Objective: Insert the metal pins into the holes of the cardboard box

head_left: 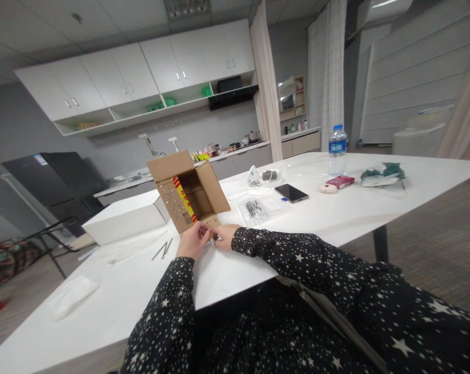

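My left hand and my right hand meet on the white table, just in front of an open cardboard box. Both pinch a small thin metal piece between their fingertips; what it is I cannot tell. The box has holes in its left flap and a yellow and red strip inside. Two thin metal rods lie on the table left of my left hand. Both sleeves are black with white stars.
A white box stands left of the cardboard box. A clear bag of small parts, a phone, a water bottle, a red packet and a green bundle lie further right. A white tissue sits near left.
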`<state>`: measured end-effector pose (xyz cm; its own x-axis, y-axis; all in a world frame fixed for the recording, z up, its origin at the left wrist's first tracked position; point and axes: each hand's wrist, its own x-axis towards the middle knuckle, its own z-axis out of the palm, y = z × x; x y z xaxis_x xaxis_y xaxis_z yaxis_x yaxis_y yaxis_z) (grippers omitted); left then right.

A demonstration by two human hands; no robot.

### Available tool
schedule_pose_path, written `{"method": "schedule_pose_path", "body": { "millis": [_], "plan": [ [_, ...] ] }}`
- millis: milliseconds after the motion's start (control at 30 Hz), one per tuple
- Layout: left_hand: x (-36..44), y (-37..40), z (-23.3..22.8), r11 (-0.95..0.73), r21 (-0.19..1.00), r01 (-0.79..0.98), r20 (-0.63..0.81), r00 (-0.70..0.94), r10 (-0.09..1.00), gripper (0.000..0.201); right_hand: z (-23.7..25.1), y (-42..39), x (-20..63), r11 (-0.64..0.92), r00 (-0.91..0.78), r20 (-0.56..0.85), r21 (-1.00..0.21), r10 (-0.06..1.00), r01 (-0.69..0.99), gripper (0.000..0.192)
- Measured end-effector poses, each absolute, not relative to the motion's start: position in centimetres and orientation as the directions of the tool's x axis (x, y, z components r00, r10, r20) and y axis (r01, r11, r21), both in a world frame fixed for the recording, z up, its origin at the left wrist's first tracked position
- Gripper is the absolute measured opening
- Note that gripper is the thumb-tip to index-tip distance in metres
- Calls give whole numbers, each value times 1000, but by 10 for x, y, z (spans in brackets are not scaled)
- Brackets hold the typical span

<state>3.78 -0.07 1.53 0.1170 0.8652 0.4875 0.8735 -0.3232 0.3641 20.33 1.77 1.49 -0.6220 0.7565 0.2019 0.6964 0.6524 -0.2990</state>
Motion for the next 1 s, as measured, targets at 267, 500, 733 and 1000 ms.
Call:
{"method": "schedule_pose_path", "body": {
  "millis": [267, 500, 733, 1000],
  "plan": [
    [39, -2, 16, -314, 347, 884, 491, 114, 863, 22, 15, 18, 204, 657, -627, 202, -298, 752, 693, 29],
    [38, -1, 16, -323, 333, 886, 490, 130, 862, 25, 13, 20, 204, 663, -631, 209, -302, 747, 685, 29],
    [39, -2, 16, -317, 276, 907, 482, 155, 863, 28, 13, 19, 205, 667, -633, 213, -295, 744, 684, 30],
    [38, -1, 17, -298, 236, 925, 463, 163, 871, 33, 11, 20, 204, 661, -626, 215, -297, 749, 689, 30]
  ]
}}
